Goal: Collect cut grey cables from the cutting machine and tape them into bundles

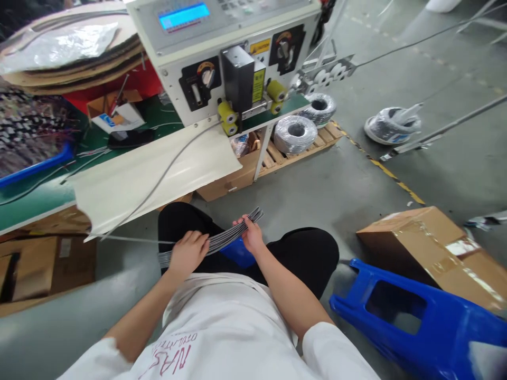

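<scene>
A bundle of grey cables (224, 239) lies across my lap, held by both hands. My left hand (190, 252) is closed over it toward its left end, back of the hand upward. Near the right end, where the cut tips fan slightly, my right hand (250, 233) wraps its fingers round the bundle. One single grey cable (158, 182) comes out of the yellow rollers (227, 117) of a cable machine (237, 58), runs down over a cream sheet (162, 174) and bends back toward my left hand. Whether its end sits in that hand is hidden.
A green bench (35, 206) at left bears a blue tray (39, 169) of wires and a small open box (119, 113). Wrapped cable coils (295, 134) rest on a pallet (277, 155). A cardboard box (431, 248) and a blue plastic stool (435, 322) stand at right.
</scene>
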The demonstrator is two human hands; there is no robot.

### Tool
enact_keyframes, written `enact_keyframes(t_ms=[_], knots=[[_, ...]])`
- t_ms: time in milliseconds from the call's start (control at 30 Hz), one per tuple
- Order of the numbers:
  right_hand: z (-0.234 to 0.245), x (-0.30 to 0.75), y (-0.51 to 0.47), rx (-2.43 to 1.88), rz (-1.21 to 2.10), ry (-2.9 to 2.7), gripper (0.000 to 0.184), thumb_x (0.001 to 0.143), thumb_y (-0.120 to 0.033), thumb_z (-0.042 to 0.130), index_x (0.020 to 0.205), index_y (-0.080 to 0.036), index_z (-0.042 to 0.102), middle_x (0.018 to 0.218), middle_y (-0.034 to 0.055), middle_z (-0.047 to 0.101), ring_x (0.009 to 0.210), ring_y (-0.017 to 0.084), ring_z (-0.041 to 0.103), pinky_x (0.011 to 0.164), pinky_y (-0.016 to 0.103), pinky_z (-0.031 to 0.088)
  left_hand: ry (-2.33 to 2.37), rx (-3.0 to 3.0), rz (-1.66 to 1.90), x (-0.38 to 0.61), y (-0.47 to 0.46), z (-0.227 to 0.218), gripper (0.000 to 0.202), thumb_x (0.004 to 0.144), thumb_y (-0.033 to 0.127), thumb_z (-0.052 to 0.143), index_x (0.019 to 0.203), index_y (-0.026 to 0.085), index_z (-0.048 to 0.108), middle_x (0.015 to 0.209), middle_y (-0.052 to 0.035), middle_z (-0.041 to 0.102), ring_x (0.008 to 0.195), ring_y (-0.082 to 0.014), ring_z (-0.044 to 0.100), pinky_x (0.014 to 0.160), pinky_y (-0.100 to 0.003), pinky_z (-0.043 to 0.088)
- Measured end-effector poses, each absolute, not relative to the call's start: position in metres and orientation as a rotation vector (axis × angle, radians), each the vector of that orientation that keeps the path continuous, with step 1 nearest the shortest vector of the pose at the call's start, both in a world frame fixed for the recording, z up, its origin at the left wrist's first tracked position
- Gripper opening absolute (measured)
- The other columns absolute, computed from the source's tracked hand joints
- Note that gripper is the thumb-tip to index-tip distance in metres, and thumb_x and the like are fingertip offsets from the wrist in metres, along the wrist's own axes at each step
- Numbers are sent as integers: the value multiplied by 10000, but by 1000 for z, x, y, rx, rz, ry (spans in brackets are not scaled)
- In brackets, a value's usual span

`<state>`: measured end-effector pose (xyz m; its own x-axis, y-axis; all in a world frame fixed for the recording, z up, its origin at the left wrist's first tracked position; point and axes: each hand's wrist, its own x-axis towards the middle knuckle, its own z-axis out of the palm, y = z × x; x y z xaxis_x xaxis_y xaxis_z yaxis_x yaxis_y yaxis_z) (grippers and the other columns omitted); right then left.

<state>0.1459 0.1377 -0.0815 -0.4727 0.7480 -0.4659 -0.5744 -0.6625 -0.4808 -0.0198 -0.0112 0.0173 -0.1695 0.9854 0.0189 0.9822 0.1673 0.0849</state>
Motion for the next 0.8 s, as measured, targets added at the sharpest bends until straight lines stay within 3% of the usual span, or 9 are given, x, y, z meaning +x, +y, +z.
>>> enact_keyframes(t_ms=[200,267,400,533,800], knots=[[-86,142,134,-826,2093,-231,201,809,-348,714,917,-200,630,822,33,758,912,253,732,878,413,548,2544,1734,420,-83,-67,3,325,933,376,447,1096,216,679,1045,-74,675,946,-235,605,895,-394,464],[-87,141,135,-818,2099,-222,196,834,-358,690,926,-196,628,846,45,763,912,250,732,885,417,544,2610,1529,574,-95,-79,-10,318,917,392,435,1071,226,660,998,-64,664,925,-251,614,880,-429,485],[-86,143,134,-823,2134,-196,181,859,-355,665,937,-197,620,889,52,759,909,235,727,894,421,539,2738,1063,743,-96,-92,-30,222,889,421,422,1026,357,585,941,8,601,893,-261,610,773,-455,524],[-86,143,135,-833,2125,-154,195,850,-345,680,963,-197,621,832,28,730,860,221,718,869,407,542,2720,1236,728,-91,-94,-36,137,872,401,425,885,328,541,900,4,590,931,-288,587,879,-498,472],[-90,143,141,-759,2140,-200,252,815,-431,729,896,-219,619,666,-44,591,695,176,656,784,369,545,2604,1688,710,-99,-87,-40,75,850,264,494,812,244,556,833,-29,623,802,-242,575,811,-405,446]])
